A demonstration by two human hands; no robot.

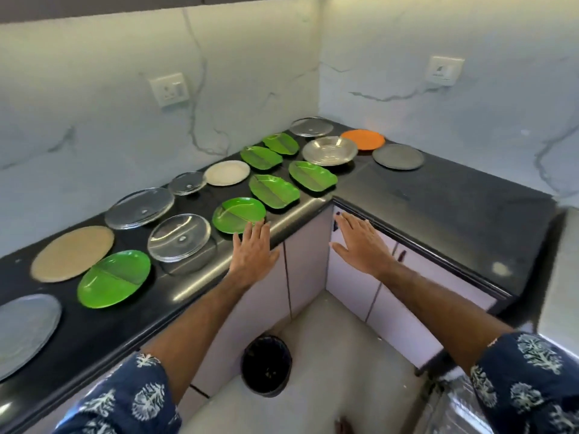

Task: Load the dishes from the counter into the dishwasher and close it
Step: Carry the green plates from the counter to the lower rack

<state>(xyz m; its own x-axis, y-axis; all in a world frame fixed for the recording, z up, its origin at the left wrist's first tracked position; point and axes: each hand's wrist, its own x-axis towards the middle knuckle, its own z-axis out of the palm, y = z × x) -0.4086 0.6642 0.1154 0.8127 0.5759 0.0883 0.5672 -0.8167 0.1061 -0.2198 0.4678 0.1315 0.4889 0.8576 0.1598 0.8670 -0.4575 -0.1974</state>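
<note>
My left hand [254, 252] and right hand [360, 242] reach flat-fingered, holding nothing; a careless sweep could knock the near green plate [239, 214] off the table [438, 195].

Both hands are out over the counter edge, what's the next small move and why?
Probably lower the left hand onto the round green plate and grip its near rim: the straight fingertips already reach its edge, both hands hold nothing, and the right hand hovers off the counter.

Single head-worn wide-angle view, looking forward and down into a kitchen corner; table [438, 195] crosses mid-frame, floor [329, 355] at lower centre, close range.
</note>
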